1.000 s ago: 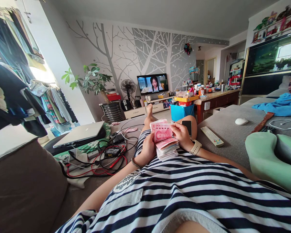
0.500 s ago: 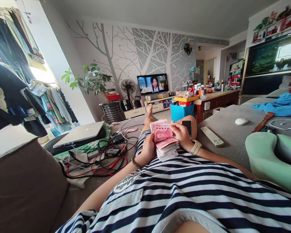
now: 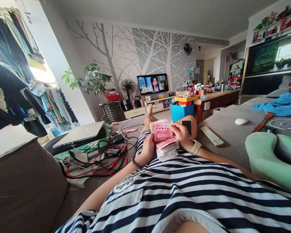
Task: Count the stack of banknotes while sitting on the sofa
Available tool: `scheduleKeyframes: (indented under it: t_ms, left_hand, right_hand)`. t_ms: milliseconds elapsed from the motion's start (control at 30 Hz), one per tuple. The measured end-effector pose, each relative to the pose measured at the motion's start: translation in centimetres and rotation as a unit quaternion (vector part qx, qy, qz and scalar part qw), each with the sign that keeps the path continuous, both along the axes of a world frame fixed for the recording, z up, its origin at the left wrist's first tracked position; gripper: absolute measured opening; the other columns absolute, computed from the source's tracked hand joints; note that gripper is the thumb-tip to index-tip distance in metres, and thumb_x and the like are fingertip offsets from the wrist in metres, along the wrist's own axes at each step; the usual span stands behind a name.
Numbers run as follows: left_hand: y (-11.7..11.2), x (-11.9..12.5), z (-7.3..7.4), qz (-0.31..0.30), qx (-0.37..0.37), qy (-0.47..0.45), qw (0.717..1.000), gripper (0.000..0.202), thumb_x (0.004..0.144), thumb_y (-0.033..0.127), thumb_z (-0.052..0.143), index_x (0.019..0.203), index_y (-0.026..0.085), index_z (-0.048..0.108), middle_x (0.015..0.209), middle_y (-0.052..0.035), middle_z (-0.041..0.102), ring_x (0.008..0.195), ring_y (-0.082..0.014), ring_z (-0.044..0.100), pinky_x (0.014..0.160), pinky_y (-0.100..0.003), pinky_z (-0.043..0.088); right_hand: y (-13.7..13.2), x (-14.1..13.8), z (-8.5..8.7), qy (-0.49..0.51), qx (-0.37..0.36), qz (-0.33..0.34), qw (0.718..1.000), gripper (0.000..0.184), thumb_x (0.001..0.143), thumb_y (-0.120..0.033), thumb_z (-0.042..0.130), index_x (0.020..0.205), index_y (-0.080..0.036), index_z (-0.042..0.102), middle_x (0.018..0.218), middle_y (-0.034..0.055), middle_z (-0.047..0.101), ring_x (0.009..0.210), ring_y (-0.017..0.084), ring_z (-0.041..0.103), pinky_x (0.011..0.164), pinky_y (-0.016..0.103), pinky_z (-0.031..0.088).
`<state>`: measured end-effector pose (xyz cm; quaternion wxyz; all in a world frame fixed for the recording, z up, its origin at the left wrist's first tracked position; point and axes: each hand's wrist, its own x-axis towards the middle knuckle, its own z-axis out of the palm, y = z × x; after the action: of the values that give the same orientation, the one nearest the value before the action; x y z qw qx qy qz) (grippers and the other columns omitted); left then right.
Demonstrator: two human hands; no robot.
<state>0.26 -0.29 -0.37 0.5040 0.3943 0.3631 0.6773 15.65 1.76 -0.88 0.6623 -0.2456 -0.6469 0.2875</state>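
A thick, folded stack of pink banknotes (image 3: 163, 133) is held between both hands above my lap. My left hand (image 3: 148, 149) is closed round the left side, its thumb lying along the notes' edge. Fingers of my right hand (image 3: 181, 136) pinch the upper right corner of the front note, which shows a portrait and the number 100. The lower ends of the notes (image 3: 167, 152) fan out below in layers over the striped shirt (image 3: 165, 184). Behind the right hand, a dark phone (image 3: 187, 127) lies against my leg.
On the grey sofa to the right are a remote control (image 3: 211, 136), a white mouse (image 3: 241, 121) and a green neck pillow (image 3: 264, 155). Left of me are a laptop (image 3: 80, 134) and tangled cables (image 3: 111, 152). Ahead, a cluttered table (image 3: 218, 94) stands near a blue box (image 3: 181, 112).
Both hands and the banknotes stay practically where they were. Only the picture on the television differs slightly.
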Motion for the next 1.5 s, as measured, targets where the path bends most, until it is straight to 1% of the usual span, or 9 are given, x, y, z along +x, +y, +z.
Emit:
scheduleKeyframes:
  t_ms: [167, 333, 467, 567, 700, 833, 1100, 1300, 1500]
  left_hand:
    - [-0.09, -0.01, 0.03, 0.006, -0.002, 0.003, 1.000, 0.018, 0.070, 0.028, 0.064, 0.057, 0.023, 0.054, 0.049, 0.0014, 0.049, 0.062, -0.0194, 0.055, 0.060, -0.030, 0.047]
    - [0.04, -0.07, -0.08, 0.000, 0.004, 0.005, 1.000, 0.016, 0.070, 0.026, 0.062, 0.056, 0.022, 0.056, 0.050, 0.0013, 0.051, 0.057, -0.0170, 0.052, 0.056, -0.028, 0.045]
    - [0.05, -0.02, -0.07, -0.018, 0.006, 0.001, 1.000, 0.015, 0.072, 0.027, 0.062, 0.058, 0.022, 0.057, 0.054, 0.0005, 0.056, 0.064, -0.0188, 0.058, 0.063, -0.030, 0.049]
    - [-0.11, 0.05, 0.04, -0.018, 0.005, 0.001, 1.000, 0.015, 0.072, 0.027, 0.062, 0.059, 0.023, 0.057, 0.054, 0.0002, 0.056, 0.067, -0.0207, 0.059, 0.066, -0.032, 0.051]
    - [-0.20, 0.03, 0.07, -0.004, 0.005, 0.008, 1.000, 0.015, 0.072, 0.027, 0.062, 0.058, 0.023, 0.057, 0.053, 0.0002, 0.055, 0.065, -0.0208, 0.057, 0.063, -0.032, 0.050]
    - [-0.04, -0.05, -0.05, 0.016, 0.008, 0.019, 1.000, 0.016, 0.072, 0.025, 0.062, 0.057, 0.023, 0.057, 0.052, 0.0008, 0.052, 0.059, -0.0183, 0.052, 0.057, -0.030, 0.045]
    - [-0.11, -0.04, 0.02, 0.007, 0.011, 0.017, 1.000, 0.018, 0.074, 0.024, 0.061, 0.057, 0.022, 0.058, 0.052, 0.0015, 0.051, 0.056, -0.0164, 0.050, 0.056, -0.028, 0.042]
    - [-0.37, -0.03, 0.19, 0.028, 0.015, 0.028, 0.999, 0.018, 0.072, 0.025, 0.063, 0.056, 0.021, 0.058, 0.050, 0.0024, 0.049, 0.052, -0.0139, 0.044, 0.051, -0.026, 0.038]
    - [-0.51, -0.04, 0.24, 0.028, 0.026, 0.042, 0.998, 0.019, 0.071, 0.025, 0.061, 0.054, 0.021, 0.055, 0.049, 0.0029, 0.048, 0.050, -0.0132, 0.044, 0.049, -0.025, 0.040]
  right_hand:
    - [0.34, 0.00, -0.29, 0.002, 0.000, -0.001, 1.000, 0.044, 0.085, -0.061, 0.057, 0.068, -0.020, 0.052, 0.059, -0.0012, 0.046, 0.054, 0.013, 0.040, 0.049, 0.025, 0.031]
    - [0.59, 0.05, -0.39, 0.005, 0.002, 0.007, 1.000, 0.043, 0.085, -0.059, 0.059, 0.070, -0.019, 0.054, 0.059, -0.0010, 0.046, 0.054, 0.013, 0.040, 0.048, 0.025, 0.031]
    - [0.58, 0.03, -0.34, 0.005, 0.000, 0.008, 1.000, 0.044, 0.085, -0.060, 0.059, 0.069, -0.020, 0.054, 0.059, -0.0007, 0.047, 0.054, 0.013, 0.041, 0.048, 0.025, 0.031]
    - [0.51, 0.00, -0.31, 0.005, -0.003, 0.006, 1.000, 0.045, 0.084, -0.062, 0.058, 0.069, -0.020, 0.053, 0.059, -0.0009, 0.047, 0.054, 0.013, 0.041, 0.048, 0.025, 0.031]
    - [0.49, -0.01, -0.30, 0.000, -0.008, 0.001, 1.000, 0.045, 0.084, -0.063, 0.057, 0.069, -0.020, 0.053, 0.058, -0.0008, 0.046, 0.054, 0.013, 0.040, 0.048, 0.025, 0.030]
    - [0.58, 0.00, -0.37, 0.006, 0.001, 0.007, 1.000, 0.043, 0.085, -0.060, 0.058, 0.070, -0.020, 0.054, 0.059, -0.0008, 0.047, 0.054, 0.013, 0.040, 0.048, 0.025, 0.031]
    - [0.51, 0.02, -0.33, 0.001, -0.005, 0.004, 1.000, 0.043, 0.085, -0.060, 0.057, 0.070, -0.020, 0.054, 0.060, -0.0009, 0.046, 0.054, 0.013, 0.039, 0.049, 0.025, 0.030]
    - [0.51, 0.04, -0.39, 0.012, 0.011, 0.016, 1.000, 0.039, 0.087, -0.054, 0.059, 0.070, -0.019, 0.053, 0.060, -0.0013, 0.045, 0.054, 0.012, 0.038, 0.049, 0.025, 0.029]
    - [0.14, 0.10, -0.21, 0.013, 0.006, 0.011, 1.000, 0.042, 0.086, -0.056, 0.060, 0.068, -0.019, 0.053, 0.057, -0.0027, 0.042, 0.052, 0.011, 0.036, 0.048, 0.024, 0.028]
